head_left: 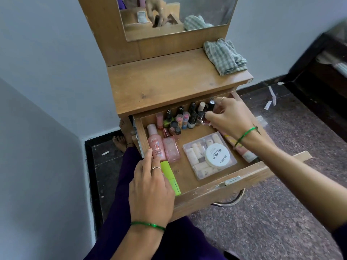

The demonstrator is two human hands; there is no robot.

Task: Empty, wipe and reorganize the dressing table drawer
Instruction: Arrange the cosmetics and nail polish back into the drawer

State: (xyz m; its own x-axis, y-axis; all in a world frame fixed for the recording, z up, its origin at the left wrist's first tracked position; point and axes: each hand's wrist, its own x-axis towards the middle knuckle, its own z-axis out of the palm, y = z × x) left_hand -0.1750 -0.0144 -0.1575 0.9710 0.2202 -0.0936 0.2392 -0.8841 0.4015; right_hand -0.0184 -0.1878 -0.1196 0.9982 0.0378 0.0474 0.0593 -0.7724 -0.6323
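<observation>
- At the back right corner of the open drawer (244, 177), the fingertips (208, 115) of the right hand (231, 119) are pinched together on a small dark-capped nail polish bottle (207, 120), which is held just beside the row of bottles (180, 117) along the back wall.
- At the drawer's left edge, the left hand (150, 188) is laid flat with fingers loosely spread, nothing clamped; its fingers rest against a green tube (171, 180) and near 2 pink bottles (163, 147).
- A clear box (208, 156) with a white "NAIL POLISH" jar on it is seen mid-drawer.
- A checked cloth (224, 57) is left on the tabletop (165, 81).
- The reorganizing stage is judged nearly finished.
- A knock against the upright neighbours could topple the packed row; the cause would be the tight spacing.
</observation>
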